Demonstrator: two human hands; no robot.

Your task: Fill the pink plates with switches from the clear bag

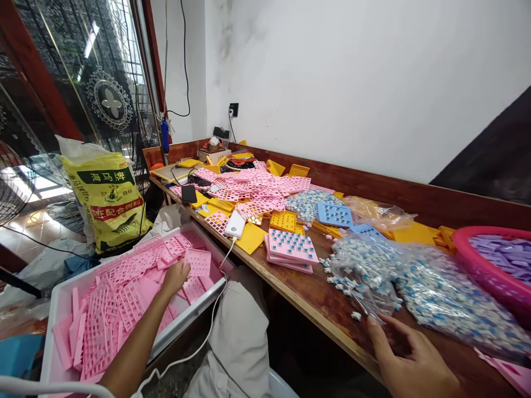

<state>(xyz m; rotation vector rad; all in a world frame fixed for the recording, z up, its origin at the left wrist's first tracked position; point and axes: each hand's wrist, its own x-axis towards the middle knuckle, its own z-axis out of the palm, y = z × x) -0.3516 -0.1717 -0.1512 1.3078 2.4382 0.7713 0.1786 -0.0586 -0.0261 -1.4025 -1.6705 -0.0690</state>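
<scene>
My left hand (176, 277) is closed on the edge of a pink plastic board (198, 262) with small holes, above a white bin (174, 326) of similar pink boards and grids. My right hand (410, 354) is at the table's front edge, thumb and forefinger pinching slim tweezers (367, 307). Their tips point toward an opened clear bag of small white-and-blue pieces (365, 260), with loose pieces scattered at its left. A stack of pink boards (292, 249) lies between the hands; its top board carries rows of blue pieces.
Pink grids (257, 185) and yellow trays (284, 221) cover the far table. A white power bank (235, 224) trails a cable across the bin's right edge. Another bag of pieces (456, 298) and a pink basket (468, 249) of purple parts stand at right. A yellow sack (110, 199) stands left.
</scene>
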